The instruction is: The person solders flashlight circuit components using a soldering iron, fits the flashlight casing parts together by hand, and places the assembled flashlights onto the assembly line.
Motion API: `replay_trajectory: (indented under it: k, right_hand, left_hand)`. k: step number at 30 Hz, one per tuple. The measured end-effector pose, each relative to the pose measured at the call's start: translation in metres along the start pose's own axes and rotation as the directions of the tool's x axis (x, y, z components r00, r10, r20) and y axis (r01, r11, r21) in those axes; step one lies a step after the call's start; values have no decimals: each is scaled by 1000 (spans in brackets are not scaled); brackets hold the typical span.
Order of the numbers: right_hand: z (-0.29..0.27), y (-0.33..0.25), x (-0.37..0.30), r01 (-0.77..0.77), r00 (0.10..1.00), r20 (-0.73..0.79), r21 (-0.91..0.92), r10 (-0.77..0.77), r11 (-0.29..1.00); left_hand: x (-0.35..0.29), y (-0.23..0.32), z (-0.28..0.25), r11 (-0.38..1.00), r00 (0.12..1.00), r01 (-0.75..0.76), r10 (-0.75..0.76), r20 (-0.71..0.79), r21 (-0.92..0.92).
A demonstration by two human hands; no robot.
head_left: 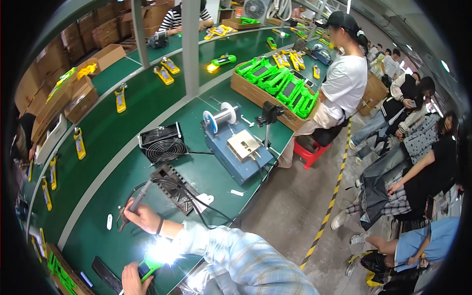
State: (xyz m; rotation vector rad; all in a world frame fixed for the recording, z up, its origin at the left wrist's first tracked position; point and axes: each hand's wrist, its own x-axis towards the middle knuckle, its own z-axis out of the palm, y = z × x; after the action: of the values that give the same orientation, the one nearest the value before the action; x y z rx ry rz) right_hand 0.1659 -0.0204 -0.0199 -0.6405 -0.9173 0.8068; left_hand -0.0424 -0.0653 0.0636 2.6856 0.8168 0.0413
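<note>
My left hand (133, 279), at the bottom of the view, is closed round a green work light (145, 269). The lamp is lit, and its white glare hides part of it. Above and a little right of it, my right hand (142, 216) grips a grey, pen-shaped soldering iron (138, 197) with its tip pointing down to the left. A black cable (184, 184) loops from the iron's upper end over a dark slotted holder (173, 189). The iron's tip is apart from the lamp.
A black fan (164, 143) and a blue unit (231, 152) with a solder spool (223, 115) stand beyond my hands. A carton (260, 101) of green housings is farther back. Yellow lights ride the curved green conveyor (103, 140). A seated co-worker (344, 73) is at the right.
</note>
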Motion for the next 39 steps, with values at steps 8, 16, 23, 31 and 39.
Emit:
replay_trajectory:
  k: [8, 16, 23, 31, 39]
  right_hand:
    - [0, -13, 6, 40, 998, -34, -262, -51, 964]
    - [7, -15, -1, 68, 997, -17, -329, -78, 942]
    - [4, -7, -10, 165, 985, 111, -364, -133, 917]
    - [13, -7, 0, 141, 985, 141, -313, -101, 939]
    - [-3, 1, -8, 85, 990, 142, -481, -18, 873]
  left_hand:
    - [-27, -120, 44, 463, 651, 750, -643, 404, -473]
    - [27, -129, -62, 182, 710, 64, -699, -84, -981]
    - [172, -213, -47, 913, 828, 62, -272, -490, -402]
    - [292, -245, -65, 746, 830, 223, -483, -280, -627]
    - [352, -211, -52, 885, 818, 321, -439, -372, -338]
